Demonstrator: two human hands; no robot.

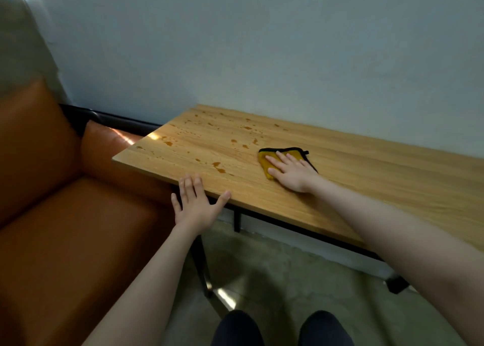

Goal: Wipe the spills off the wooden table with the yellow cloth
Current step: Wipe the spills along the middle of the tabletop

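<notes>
- Yellow cloth (pixel 269 162), edged in black, lies folded on the wooden table (pixel 366 170) just right of the frame's centre, mostly hidden under your right hand
- Amber spills (pixel 218 167) dot the table's left end, from the far corner by the wall down to a larger streak near the front edge; the nearest drops sit just left of the cloth, not touching it
- The tabletop is light, grained wood running from centre frame out past the right edge, on a black metal frame (pixel 288 226) with dark legs
- A pale wall (pixel 262 44) fills the upper half of the frame, and the table's far edge runs along it
- An orange-brown leather sofa (pixel 52 227) takes up the left side, its arm close against the table's left end
- A grey-green concrete floor (pixel 288 280) shows at the bottom, with your two dark shoes (pixel 235 330) at the lower edge
- Your right hand (pixel 293 171) lies flat on the cloth, fingers straight and slightly apart, pressing it to the wood rather than gripping it
- Your left hand (pixel 195 203) is spread wide at the table's near left edge, its fingertips over the wood and the thumb touching the front rim; it holds nothing
</notes>
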